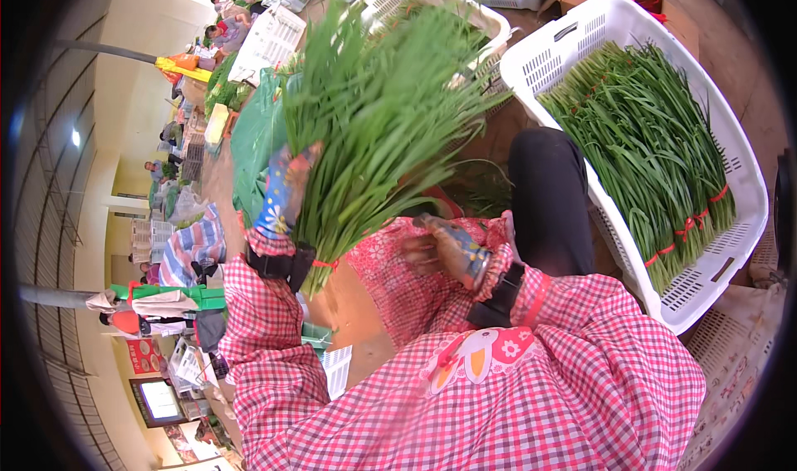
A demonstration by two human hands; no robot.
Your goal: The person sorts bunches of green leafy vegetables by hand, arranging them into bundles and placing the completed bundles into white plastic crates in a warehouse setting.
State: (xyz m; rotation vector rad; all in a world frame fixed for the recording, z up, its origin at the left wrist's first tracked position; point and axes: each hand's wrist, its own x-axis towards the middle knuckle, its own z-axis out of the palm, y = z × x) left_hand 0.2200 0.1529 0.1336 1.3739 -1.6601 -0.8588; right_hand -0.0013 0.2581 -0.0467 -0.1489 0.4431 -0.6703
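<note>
My left hand (292,172), in a blue floral fingerless glove, is closed round a large bunch of garlic chives (374,114). The leaves fan upward and to the right, blurred by motion. A red tie (325,263) circles the bunch near its lower end, close to my left wrist. My right hand (442,248), in a similar glove, hovers above my lap to the right of the bunch. Its thumb and fingers are apart, slightly blurred, with nothing visible in them. Black bands wrap both wrists.
At the right, a white plastic crate (598,180) holds several tied chive bunches. Another white crate (498,27) with greens stands behind the held bunch. A green plastic sheet (256,160) lies at the left. My bent dark-trousered knee (548,197) sits between my right hand and the crate. People work farther off.
</note>
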